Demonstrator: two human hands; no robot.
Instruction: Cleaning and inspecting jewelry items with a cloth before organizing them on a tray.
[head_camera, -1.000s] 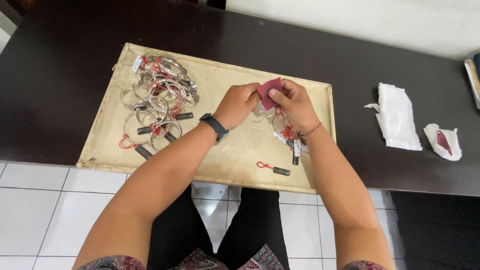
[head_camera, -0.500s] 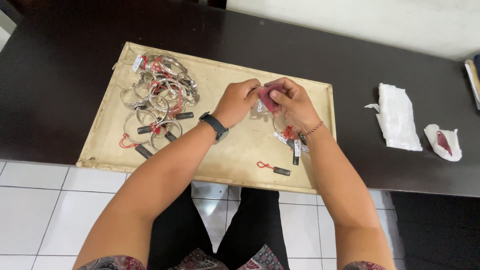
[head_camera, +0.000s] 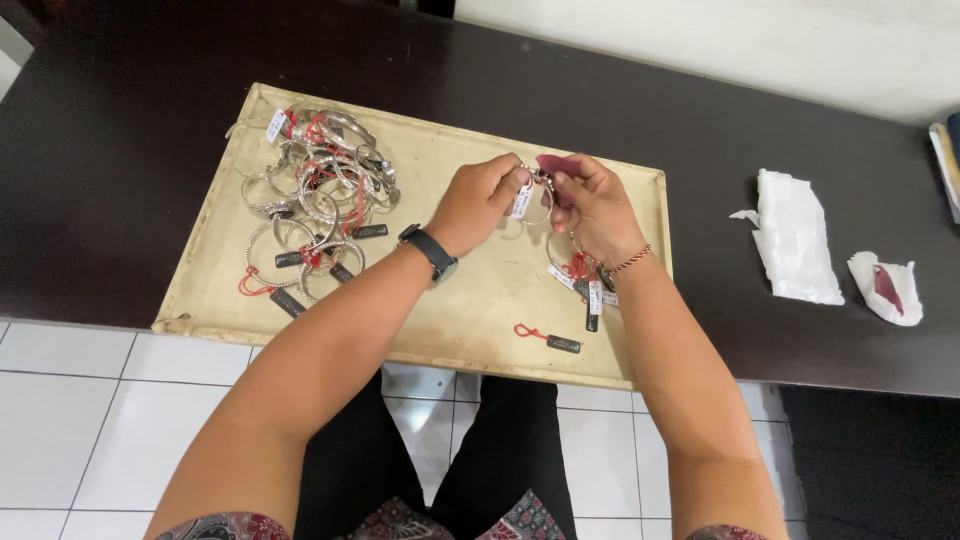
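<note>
So I've got a thin silver bangle pinched in my left hand, fingers closed on its rim, little white paper tag dangling off it. My right hand grips a small dark-red cloth right against the ring's top. All this hovers over a beige, scuffed tray sitting on a dark glossy table. There's a shiny tangled pile of bangles with red strings at the tray's left, and a few more bangles under my right wrist. Crumpled white tissue lies off to the right, with white floor tiles below.
</note>
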